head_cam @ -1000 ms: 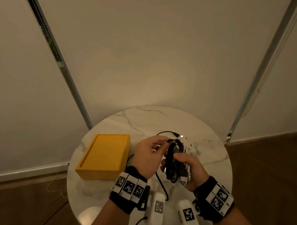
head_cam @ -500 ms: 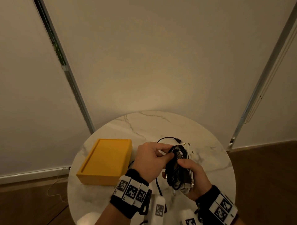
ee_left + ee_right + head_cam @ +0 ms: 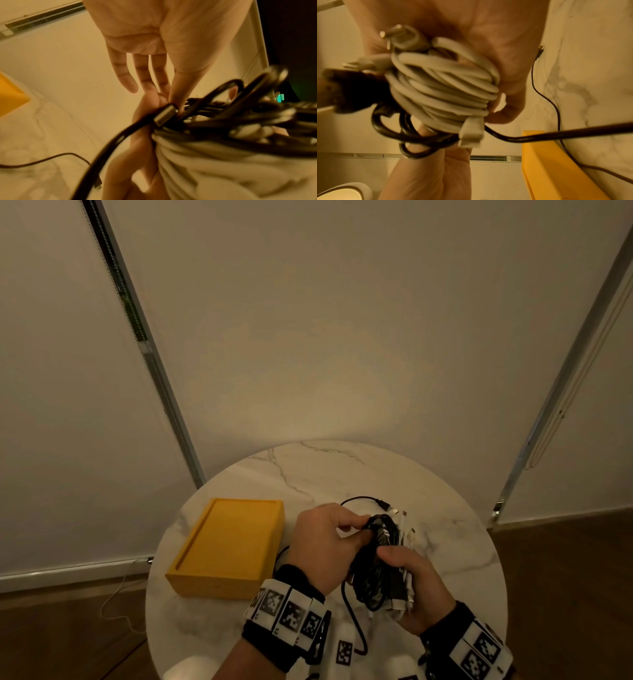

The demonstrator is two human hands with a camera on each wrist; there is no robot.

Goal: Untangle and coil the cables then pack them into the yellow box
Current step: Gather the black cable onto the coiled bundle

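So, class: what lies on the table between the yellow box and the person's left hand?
In the head view, mostly bare marble table separates the yellow box from the left hand; only a thin black cable curves through the gap.

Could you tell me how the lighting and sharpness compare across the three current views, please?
Head view: dim and warm, a soft pool of light on the wall, straight frames bowed by the wide lens, yellow box fairly sharp. Left wrist view: amber cast, black cable smeared by blur. Right wrist view: amber too, white cable coil soft.
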